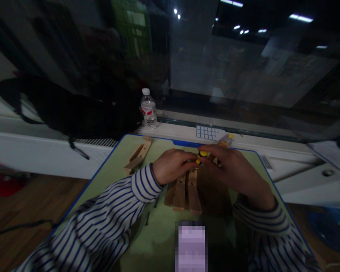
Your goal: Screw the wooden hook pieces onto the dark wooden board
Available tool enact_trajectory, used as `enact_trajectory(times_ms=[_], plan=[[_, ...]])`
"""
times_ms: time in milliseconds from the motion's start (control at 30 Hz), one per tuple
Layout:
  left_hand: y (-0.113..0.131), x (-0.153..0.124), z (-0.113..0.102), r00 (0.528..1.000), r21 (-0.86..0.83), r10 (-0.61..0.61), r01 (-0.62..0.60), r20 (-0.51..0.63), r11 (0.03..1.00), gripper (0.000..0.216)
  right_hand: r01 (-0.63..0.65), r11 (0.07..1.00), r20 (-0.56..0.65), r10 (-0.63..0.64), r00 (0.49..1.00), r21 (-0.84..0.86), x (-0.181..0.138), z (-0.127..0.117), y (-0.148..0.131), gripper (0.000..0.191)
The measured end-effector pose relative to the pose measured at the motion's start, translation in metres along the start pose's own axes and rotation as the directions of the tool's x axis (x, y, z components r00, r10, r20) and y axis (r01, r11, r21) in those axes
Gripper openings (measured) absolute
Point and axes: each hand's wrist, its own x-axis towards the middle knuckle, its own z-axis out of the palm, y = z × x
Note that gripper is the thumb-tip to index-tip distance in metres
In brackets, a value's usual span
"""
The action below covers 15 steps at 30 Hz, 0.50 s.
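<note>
My left hand (172, 165) and my right hand (232, 170) meet over a green mat (113, 170), fingers pinched together on a small yellow part (201, 155). Just below the hands lie wooden pieces (187, 192) side by side on the mat. Both arms wear blue-and-white striped sleeves. What the yellow part joins to is hidden by the fingers.
A separate wooden piece (138, 155) lies at the mat's far left. On the sill behind stand a water bottle (149, 108), a gridded card (206, 132) and a small bag with yellow bits (226, 141). A dark bag (73, 113) rests on the left. Dark window glass rises behind.
</note>
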Motion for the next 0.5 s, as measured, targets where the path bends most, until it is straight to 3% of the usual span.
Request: enact_trajectory(times_ms=[500], plan=[[-0.0011, -0.0014, -0.0023, 0.999, -0.004, 0.000, 0.000, 0.036, 1.000, 0.026, -0.007, 1.000, -0.003, 0.007, 1.000, 0.000, 0.0008, 0.0019, 0.0008, 0.025]])
